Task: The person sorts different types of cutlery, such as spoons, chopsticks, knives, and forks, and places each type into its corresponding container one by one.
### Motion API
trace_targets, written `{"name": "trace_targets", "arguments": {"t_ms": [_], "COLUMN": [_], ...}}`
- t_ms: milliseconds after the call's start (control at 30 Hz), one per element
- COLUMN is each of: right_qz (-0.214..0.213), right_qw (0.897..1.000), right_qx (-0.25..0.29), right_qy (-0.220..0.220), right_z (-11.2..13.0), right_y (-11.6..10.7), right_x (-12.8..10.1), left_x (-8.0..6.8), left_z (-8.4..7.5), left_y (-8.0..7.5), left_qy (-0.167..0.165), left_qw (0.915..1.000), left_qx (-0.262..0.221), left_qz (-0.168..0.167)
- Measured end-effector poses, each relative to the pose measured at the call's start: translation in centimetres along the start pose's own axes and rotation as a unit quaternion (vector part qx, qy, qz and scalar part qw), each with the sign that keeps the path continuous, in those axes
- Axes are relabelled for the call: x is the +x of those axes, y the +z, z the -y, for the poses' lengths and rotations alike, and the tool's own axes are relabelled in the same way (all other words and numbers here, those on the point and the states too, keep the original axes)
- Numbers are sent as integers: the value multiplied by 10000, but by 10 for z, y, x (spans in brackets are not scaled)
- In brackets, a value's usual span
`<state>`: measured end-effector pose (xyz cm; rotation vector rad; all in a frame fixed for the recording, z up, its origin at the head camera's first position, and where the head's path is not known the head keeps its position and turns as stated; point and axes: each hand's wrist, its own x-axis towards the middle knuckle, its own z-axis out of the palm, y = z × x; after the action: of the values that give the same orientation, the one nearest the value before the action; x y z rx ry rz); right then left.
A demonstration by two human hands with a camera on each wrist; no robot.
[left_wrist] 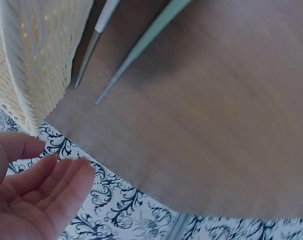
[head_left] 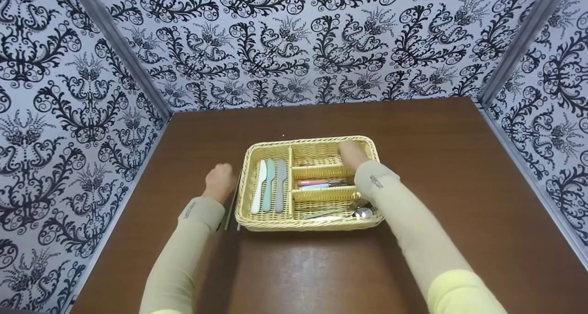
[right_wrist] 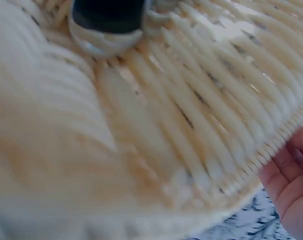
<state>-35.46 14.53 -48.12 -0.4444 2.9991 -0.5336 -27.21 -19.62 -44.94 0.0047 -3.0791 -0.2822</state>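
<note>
Left hand hovered or rested just left of the wicker basket, near its left wall, forearm in a beige sleeve reaching straight forward over the brown table. In the left wrist view its fingers were straight and relaxed, lying together, holding nothing; the basket's outer wall sat close beside them. Two thin utensils lay on the table right by the basket's left side, one white, one pale green. Right hand reached over the basket's far right compartment, arm crossing the near right corner; blurred, so grip could not be told from the head view. The right wrist view showed only part of the palm next to the basket rim, nothing visibly held. The basket sat mid-table. Its long left compartment held three knives, white, green, grey. The middle right compartment held pink and blue handled pieces; the near right one held spoons.
</note>
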Motion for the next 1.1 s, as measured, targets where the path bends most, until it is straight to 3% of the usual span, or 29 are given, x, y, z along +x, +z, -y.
{"name": "trace_targets", "arguments": {"t_ms": [100,200,333,367,433,600,733,933,1100], "right_qz": [-159,-246,-302,-329,-343,-308,-341,-390,-333], "right_qw": [9983,9946,9898,9887,9868,9835,9845,9826,9822], "right_qx": [508,896,1303,1370,1491,1666,1618,1797,1847], "right_qy": [-252,-464,-490,-509,-528,-632,-589,-278,-103], "right_z": [22,30,28,26,23,9,-7,-33,-47], "right_y": [-38,-67,-92,-96,-101,-100,-91,-83,-83], "right_x": [-23,-37,-55,-61,-75,-109,-128,-141,-147], "left_x": [-2,0,23,25,25,-19,-42,-52,-57], "left_z": [5,20,69,81,92,58,41,32,29], "left_y": [2,17,74,87,98,50,32,36,39], "left_qy": [-268,-392,-257,-122,-323,-1081,-1184,-1114,-1150], "left_qw": [9972,9892,9811,9817,9774,9545,9451,9566,9567], "left_qx": [-324,-570,-673,-722,-845,-1634,-2057,-1953,-2111], "left_qz": [614,1292,1793,1756,1909,2250,2245,1855,1639]}}
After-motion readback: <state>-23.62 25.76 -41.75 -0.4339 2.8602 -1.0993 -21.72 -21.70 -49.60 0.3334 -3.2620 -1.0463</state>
